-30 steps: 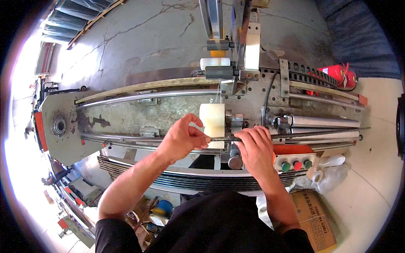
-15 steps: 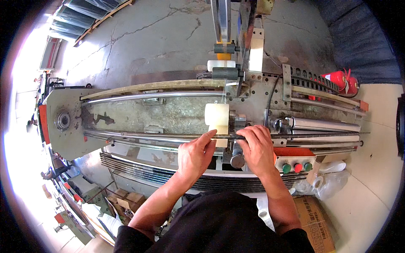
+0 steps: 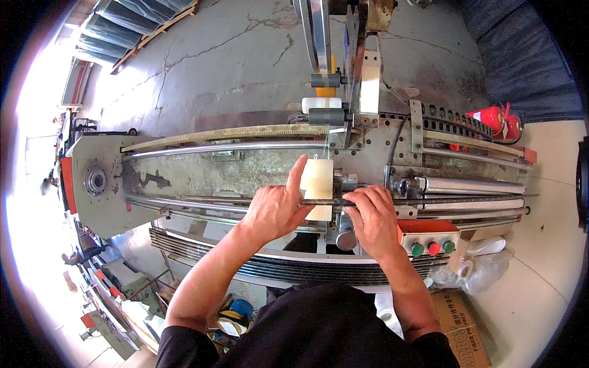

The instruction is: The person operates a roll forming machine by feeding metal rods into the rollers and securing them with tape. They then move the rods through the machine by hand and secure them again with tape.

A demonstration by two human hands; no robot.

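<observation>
A thin dark rod (image 3: 466,199) lies level along the near side of the machine bed (image 3: 190,178), reaching toward the bed's right end. The right hand (image 3: 375,218) has its grip closed around the rod, fingers over the top and thumb below, just right of a cream-coloured block (image 3: 318,176). The left hand (image 3: 273,211) is at the rod on the block's left, forefinger raised toward the bed's far edge and thumb low and apart from it; whether its other fingers hold the rod I cannot tell. The rod crosses in front of the block. At the near edge, toward the right end, sits a control box (image 3: 429,232) with green, red and green buttons. Past the far right corner stand red fire extinguishers (image 3: 496,118); a cardboard box (image 3: 460,322) lies off the near right corner.
</observation>
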